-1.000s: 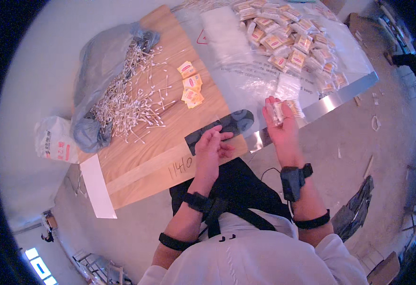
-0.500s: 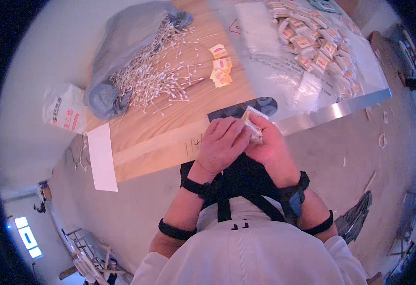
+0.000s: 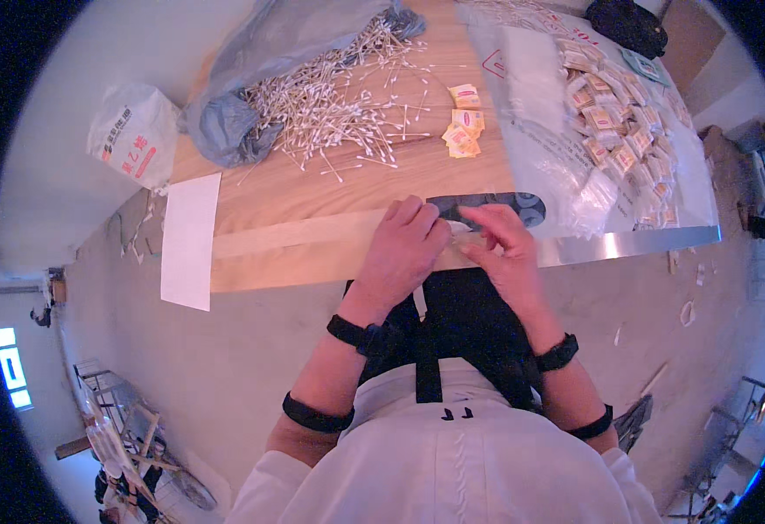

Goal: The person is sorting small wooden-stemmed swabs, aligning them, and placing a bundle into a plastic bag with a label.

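My left hand (image 3: pixel 404 253) is at the table's front edge with its fingers bent and closed. A small whitish, see-through packet (image 3: pixel 462 232) pokes out beside its fingertips, mostly hidden by the hand. Facing it, my right hand (image 3: pixel 509 253) has its thumb and forefinger spread around a gap near the packet. Just beyond both hands lies a dark oblong, patterned piece (image 3: pixel 522 210). Further off, yellow printed cards (image 3: pixel 463 131) overlap in a short column. Loose cotton swabs (image 3: pixel 339 122) spill from a grey plastic bag (image 3: pixel 225 127) at the left.
Filled swab packets (image 3: pixel 622 131) are heaped at the far right on clear plastic sheeting, beside a stack of clear bags (image 3: pixel 532 74). A white bag (image 3: pixel 133 135) sits at the table's left end. A white sheet (image 3: pixel 190 240) overhangs the corner. A black bundle (image 3: pixel 627 26) lies at the back.
Earlier both hands gripped a packet of cotton swabs; now my right fingers are apart, and the packet is mostly hidden by my left hand. The whole view has shifted.
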`<state>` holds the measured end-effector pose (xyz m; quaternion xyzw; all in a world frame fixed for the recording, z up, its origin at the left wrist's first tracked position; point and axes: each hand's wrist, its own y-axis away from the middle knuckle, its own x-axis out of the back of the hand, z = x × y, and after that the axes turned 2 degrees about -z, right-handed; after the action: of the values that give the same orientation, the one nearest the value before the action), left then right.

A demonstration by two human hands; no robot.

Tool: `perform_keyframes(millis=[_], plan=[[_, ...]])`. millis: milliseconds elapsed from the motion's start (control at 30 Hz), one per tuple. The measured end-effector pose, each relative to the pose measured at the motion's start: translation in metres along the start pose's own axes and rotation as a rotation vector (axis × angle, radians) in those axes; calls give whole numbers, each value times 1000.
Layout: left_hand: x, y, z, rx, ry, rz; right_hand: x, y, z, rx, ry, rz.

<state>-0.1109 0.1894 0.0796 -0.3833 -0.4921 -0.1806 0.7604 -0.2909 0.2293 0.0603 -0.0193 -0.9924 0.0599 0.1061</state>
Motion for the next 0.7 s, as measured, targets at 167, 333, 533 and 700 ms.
perform_keyframes(millis=[167, 333, 533, 700], plan=[[-18, 1, -4, 138, 135, 40, -14, -11, 17, 32, 36, -6], [-26, 4, -6, 534, 681, 72, -9, -22, 24, -33, -14, -7], [-24, 2, -24, 751, 877, -188, 1, -35, 12, -205, 152, -222], [-28, -3, -21, 525, 718, -31, -1, -28, 21, -22, 62, -118]])
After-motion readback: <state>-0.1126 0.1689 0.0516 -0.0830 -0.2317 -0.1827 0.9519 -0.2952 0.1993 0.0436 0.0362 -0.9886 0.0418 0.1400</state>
